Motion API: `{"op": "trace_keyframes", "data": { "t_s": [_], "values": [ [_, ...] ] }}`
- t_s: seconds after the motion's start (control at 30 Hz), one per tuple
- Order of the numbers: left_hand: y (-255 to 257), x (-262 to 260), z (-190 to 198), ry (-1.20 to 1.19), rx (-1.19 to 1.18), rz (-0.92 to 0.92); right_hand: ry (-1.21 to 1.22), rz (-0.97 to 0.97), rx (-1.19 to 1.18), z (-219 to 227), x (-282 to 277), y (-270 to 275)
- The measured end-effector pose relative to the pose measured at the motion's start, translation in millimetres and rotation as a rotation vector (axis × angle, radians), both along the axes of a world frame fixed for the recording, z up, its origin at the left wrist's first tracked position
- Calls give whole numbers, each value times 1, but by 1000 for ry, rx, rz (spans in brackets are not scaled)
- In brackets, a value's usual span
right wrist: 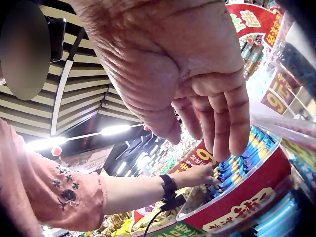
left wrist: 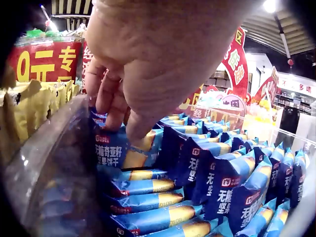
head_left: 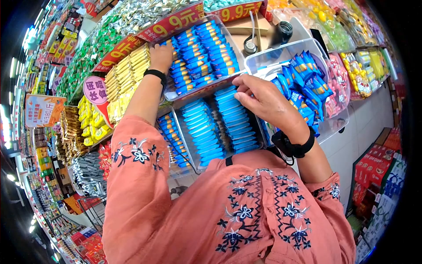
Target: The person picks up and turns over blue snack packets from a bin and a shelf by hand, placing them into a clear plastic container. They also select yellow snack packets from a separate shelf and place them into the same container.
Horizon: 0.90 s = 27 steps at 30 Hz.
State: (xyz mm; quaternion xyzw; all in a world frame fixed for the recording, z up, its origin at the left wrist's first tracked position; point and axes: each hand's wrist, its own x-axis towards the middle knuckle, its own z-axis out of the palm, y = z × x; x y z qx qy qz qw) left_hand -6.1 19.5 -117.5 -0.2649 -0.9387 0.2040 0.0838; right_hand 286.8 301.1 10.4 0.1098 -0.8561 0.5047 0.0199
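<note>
My left hand (head_left: 161,57) reaches into the left end of a clear bin (head_left: 228,37) of blue biscuit packets (head_left: 206,53) set in rows. In the left wrist view its thumb and fingers pinch the top of one blue biscuit packet (left wrist: 118,150), which stands by the bin's left wall. My right hand (head_left: 266,99) hovers over the front edge of the display with nothing in it, its fingers loosely bent. Below it sits a lower bin with light-blue packets (head_left: 237,123) in two columns.
To the right, a clear tub (head_left: 252,66) holds loosely heaped blue packets (head_left: 307,88). Yellow packets (head_left: 127,70) stand left of the left hand. Red price signs (head_left: 171,24) rise behind the bins. A dark bottle (head_left: 283,33) stands at the back right.
</note>
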Motion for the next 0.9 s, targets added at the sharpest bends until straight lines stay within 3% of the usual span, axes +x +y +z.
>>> {"op": "trace_keyframes", "data": {
  "t_s": [0.23,0.33,0.53,0.6,0.67,0.73,0.9],
  "values": [
    [9,0,2,-77,15,50,-46,-10,-78,7,7,3],
    [-11,-17,-21,28,160,-69,-195,-21,-40,19,11,15],
    [-24,17,93,-238,703,229,-219,-122,-55,36,27,66],
    [-31,38,125,-237,881,122,-100,-189,-78,31,31,81],
    [-25,75,152,-303,1112,-21,-146,-218,-61,32,35,96],
    [8,144,177,-474,1436,0,-136,-210,-8,25,39,109],
    [52,230,139,-849,1607,75,-186,-160,300,10,40,119]
  ]
}}
